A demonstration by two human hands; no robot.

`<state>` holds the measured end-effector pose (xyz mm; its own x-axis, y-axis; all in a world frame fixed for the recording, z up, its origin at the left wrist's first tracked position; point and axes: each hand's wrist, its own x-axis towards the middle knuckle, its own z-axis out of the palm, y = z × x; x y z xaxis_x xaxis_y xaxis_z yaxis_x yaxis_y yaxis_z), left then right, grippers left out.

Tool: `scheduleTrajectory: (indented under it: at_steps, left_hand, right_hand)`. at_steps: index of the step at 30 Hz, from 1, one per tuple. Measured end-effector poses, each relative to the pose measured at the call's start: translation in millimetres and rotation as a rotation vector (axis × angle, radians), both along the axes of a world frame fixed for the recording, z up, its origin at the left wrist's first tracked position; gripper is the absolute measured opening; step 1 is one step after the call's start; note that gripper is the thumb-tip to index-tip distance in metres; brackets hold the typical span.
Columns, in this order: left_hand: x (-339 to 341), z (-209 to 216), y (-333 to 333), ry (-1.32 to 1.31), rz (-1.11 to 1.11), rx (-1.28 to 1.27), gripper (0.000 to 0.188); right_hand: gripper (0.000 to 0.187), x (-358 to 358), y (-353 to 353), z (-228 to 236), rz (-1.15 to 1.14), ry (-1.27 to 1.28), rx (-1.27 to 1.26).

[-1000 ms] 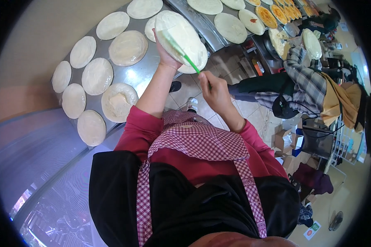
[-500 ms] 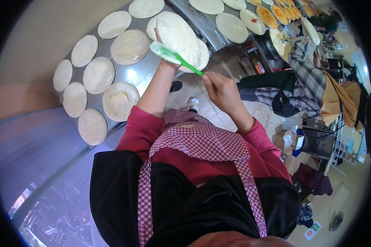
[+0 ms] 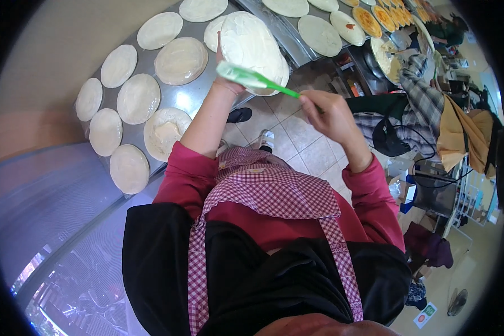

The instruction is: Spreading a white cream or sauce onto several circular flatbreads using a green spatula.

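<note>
My left hand [image 3: 227,84] supports a round flatbread [image 3: 247,43] from beneath, tilted, its top covered in a thick white spread. Most of those fingers are hidden behind the bread. In my right hand [image 3: 331,116] is a green-handled spatula [image 3: 283,89], fingers closed round the handle's end. White spread coats its pale blade, which lies across the lower edge of the bread in this view; whether it touches cannot be told. Several more pale rounds, such as this round [image 3: 139,99], lie on the metal table [image 3: 193,102] at left. One round [image 3: 167,134] bears a lump of spread at its middle.
Beyond a gap, a second metal surface [image 3: 288,40] holds plain rounds and orange-topped rounds [image 3: 367,22]. At right a person in a plaid shirt [image 3: 425,106] works by a large bowl [image 3: 383,59]. Boxes [image 3: 403,187] stand behind that person on the tiled floor [image 3: 313,150].
My right hand has drawn the spatula to the right, and its blade has shifted right and slightly down. My left hand still holds the flatbread, moved slightly right.
</note>
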<state>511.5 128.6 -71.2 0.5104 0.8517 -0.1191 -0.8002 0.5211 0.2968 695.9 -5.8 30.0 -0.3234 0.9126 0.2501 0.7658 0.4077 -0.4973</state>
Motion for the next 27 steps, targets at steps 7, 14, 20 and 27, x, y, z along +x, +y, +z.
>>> scheduleTrajectory:
  at_steps: [7, 14, 20, 27]
  left_hand:
    - [-9, -17, 6, -0.601, -0.305, 0.123, 0.068]
    - [-17, -13, 7, -0.168, -0.044, 0.173, 0.065]
    - [-18, 18, 5, -0.040, 0.121, 0.091, 0.067]
    - [-44, -12, 33, -0.499, 0.033, 0.320, 0.064]
  right_hand:
    - [0.019, 12, 32, 7, -0.038, -0.024, 0.060]
    - [0.019, 25, 16, 10, 0.145, -0.112, -0.041]
    - [0.018, 16, 25, -10, 0.007, 0.028, -0.028]
    - [0.017, 21, 13, -4, 0.072, -0.130, 0.061]
